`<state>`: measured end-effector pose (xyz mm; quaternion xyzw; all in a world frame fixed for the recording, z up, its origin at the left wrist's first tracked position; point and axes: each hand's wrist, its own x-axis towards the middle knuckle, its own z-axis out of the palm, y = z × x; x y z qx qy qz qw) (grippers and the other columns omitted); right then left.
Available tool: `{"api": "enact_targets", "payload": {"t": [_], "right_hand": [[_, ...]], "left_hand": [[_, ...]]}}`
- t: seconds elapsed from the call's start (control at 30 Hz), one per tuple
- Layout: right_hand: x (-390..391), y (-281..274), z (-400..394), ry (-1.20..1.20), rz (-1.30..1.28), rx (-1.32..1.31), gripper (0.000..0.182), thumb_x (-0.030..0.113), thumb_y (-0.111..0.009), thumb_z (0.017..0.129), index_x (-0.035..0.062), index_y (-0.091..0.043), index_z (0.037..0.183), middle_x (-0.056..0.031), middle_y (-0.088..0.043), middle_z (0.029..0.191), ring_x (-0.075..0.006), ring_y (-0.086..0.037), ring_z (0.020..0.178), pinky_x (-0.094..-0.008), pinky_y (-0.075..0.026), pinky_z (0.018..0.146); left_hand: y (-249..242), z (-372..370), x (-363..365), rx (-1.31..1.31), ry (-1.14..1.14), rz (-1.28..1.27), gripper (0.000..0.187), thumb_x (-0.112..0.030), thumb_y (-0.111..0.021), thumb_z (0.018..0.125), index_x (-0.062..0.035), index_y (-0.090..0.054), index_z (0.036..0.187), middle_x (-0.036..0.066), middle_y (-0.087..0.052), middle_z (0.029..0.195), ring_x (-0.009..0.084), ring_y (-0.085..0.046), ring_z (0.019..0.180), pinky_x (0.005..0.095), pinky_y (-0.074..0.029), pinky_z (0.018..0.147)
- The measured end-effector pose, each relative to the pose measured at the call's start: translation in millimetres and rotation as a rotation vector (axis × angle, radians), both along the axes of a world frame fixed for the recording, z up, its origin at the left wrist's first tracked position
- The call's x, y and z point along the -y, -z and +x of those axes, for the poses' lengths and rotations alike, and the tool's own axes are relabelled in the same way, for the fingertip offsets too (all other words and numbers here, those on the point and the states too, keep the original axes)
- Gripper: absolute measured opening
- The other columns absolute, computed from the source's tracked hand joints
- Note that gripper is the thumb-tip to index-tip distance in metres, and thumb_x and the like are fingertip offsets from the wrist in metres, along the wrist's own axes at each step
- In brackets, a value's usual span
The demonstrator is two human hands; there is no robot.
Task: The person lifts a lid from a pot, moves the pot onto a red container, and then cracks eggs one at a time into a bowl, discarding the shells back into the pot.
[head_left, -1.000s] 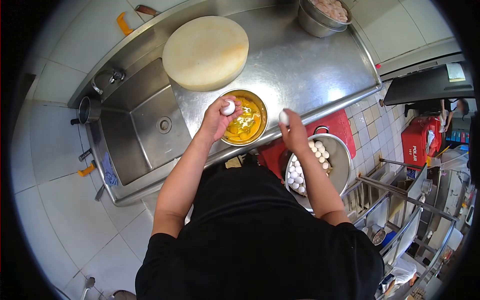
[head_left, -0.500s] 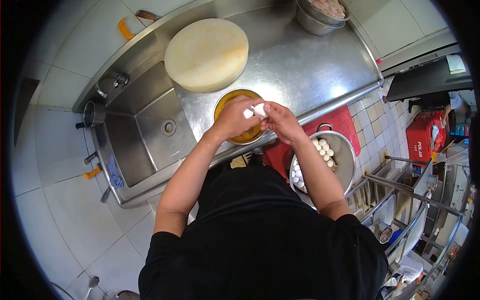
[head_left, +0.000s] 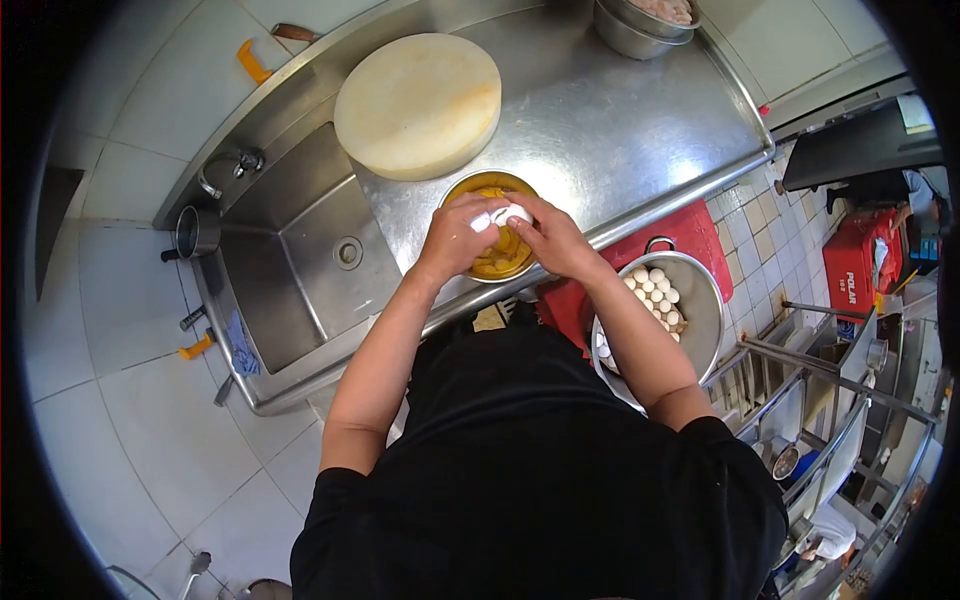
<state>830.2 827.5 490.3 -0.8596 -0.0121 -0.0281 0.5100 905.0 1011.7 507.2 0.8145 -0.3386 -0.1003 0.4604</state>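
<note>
Both hands are together over a round metal bowl (head_left: 534, 262) that holds yellow beaten-looking egg and yolks. My left hand (head_left: 455, 238) curls round a white egg (head_left: 481, 221), its shell showing at the fingertips. My right hand (head_left: 556, 240) has its thumb and fingers closed on another white piece of egg (head_left: 514, 214), right beside the first. I cannot tell whether these are whole eggs or shell halves. Below my right forearm, a large metal pot (head_left: 706, 320) holds many white eggs (head_left: 656, 292).
A thick round chopping block (head_left: 418, 105) stands on the steel counter (head_left: 600, 110) behind the bowl. The sink (head_left: 300, 270) is to the left. Bowls of pale meat (head_left: 640, 35) sit at the back right. A red surface (head_left: 695, 235) lies under the pot; racks stand farther right.
My hands have drawn closer together and lower over the bowl. The right fingers now reach over the white egg, and more of the yellow contents shows. The view has shifted slightly.
</note>
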Motion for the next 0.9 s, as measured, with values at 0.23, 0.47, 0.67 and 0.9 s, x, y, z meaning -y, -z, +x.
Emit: {"api": "enact_targets", "payload": {"t": [0.23, 0.47, 0.67, 0.9], "right_hand": [[-17.6, 2.9, 4.0, 0.142, 0.468, -0.219, 0.045, 0.030, -0.051, 0.102, 0.0012, -0.050, 0.137, -0.0144, -0.066, 0.104, -0.0160, -0.064, 0.080, -0.0297, -0.052, 0.072], [-21.3, -18.6, -22.6, 0.123, 0.666, -0.313, 0.047, 0.034, -0.043, 0.106, 0.0052, -0.043, 0.142, -0.0113, -0.061, 0.118, -0.0127, -0.062, 0.090, -0.0277, -0.053, 0.079], [110.8, 61.4, -129.5, 0.723, 0.458, -0.112, 0.029, 0.026, -0.056, 0.101, 0.0031, -0.061, 0.118, -0.0050, -0.068, 0.105, -0.0119, -0.066, 0.084, -0.0257, -0.055, 0.072], [140.3, 177.9, -294.9, 0.656, -0.170, -1.000, 0.057, 0.046, -0.066, 0.085, 0.0067, -0.057, 0.126, -0.0229, -0.066, 0.112, -0.0353, -0.065, 0.104, -0.0433, -0.050, 0.093]], "left_hand": [[-19.5, -4.0, 13.1, -0.117, -0.070, -0.040, 0.043, -0.010, -0.072, 0.075, -0.0078, -0.069, 0.118, 0.012, -0.069, 0.111, 0.0210, -0.066, 0.102, 0.0315, -0.050, 0.092], [-25.0, -16.9, -41.9, -0.457, -0.183, -0.066, 0.048, -0.010, -0.081, 0.075, -0.0023, -0.066, 0.120, 0.008, -0.067, 0.112, 0.0172, -0.063, 0.100, 0.0293, -0.051, 0.089], [-23.2, -70.7, -236.7, -0.749, -0.410, 0.064, 0.050, -0.004, -0.077, 0.069, -0.0002, -0.062, 0.117, 0.007, -0.061, 0.110, 0.0184, -0.060, 0.102, 0.0305, -0.049, 0.091], [60.5, -204.4, -434.8, -1.245, -0.953, 0.653, 0.076, 0.004, -0.070, 0.074, -0.0022, -0.041, 0.144, 0.006, -0.065, 0.106, 0.0189, -0.062, 0.096, 0.0349, -0.049, 0.090]]}}
